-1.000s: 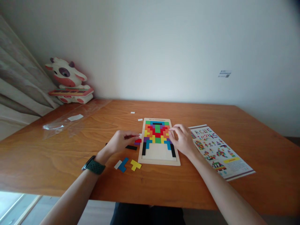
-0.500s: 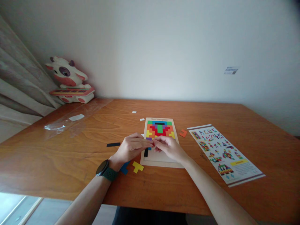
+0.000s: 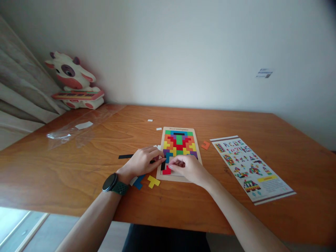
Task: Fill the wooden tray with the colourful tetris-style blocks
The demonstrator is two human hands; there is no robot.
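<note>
Red piece [image 3: 166, 171] lies in the lower left of the tray [image 3: 173, 179], at the fingertips of the right grip [image 3: 189, 167]; whether they clamp it, I cannot tell. Just left, the left grip [image 3: 144, 161] reaches the tray's edge, its closure unclear. Below it lie blue [image 3: 139, 182] and yellow [image 3: 153, 181] pieces; up and right of the right grip, an orange piece [image 3: 206, 146], then a sheet [image 3: 252, 168].
</note>
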